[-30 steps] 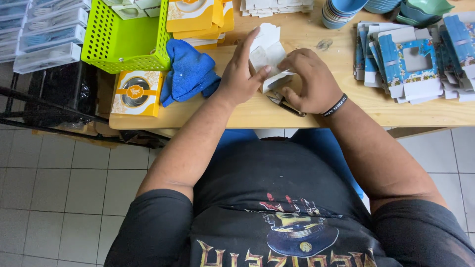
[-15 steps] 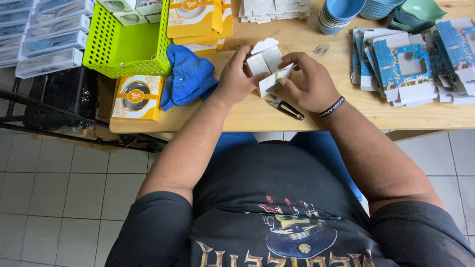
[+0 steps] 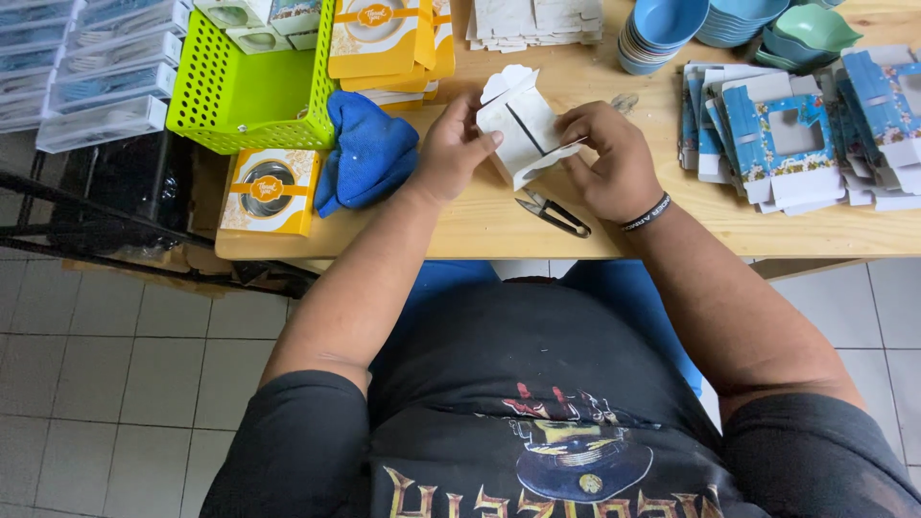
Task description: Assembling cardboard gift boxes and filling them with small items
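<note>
Near the upper middle of the frame, both bare hands close on a small white cardboard box (image 3: 521,129) that is partly folded, its rounded flaps standing up at the top and a dark slit running across its face. The left hand (image 3: 453,153) grips the box's left side with thumb and fingers pressed against the card; the right hand (image 3: 606,158), with a dark band on its wrist, pinches the box's right edge. The box is held just above the light wooden tabletop (image 3: 499,216).

Just below the box, a pair of small black metal thread snips (image 3: 554,213) lies flat on the wood, apart from both hands. Left of the left hand sits a crumpled blue cloth (image 3: 367,153), touching a lime-green perforated plastic basket (image 3: 245,96) in the upper left. Below the basket lies a yellow-and-white printed box with a round window (image 3: 269,190). At the right of the frame a spread of flat blue-and-white printed box blanks (image 3: 777,129) covers the table, and a stack of blue plastic bowls (image 3: 662,29) stands at the top.
</note>
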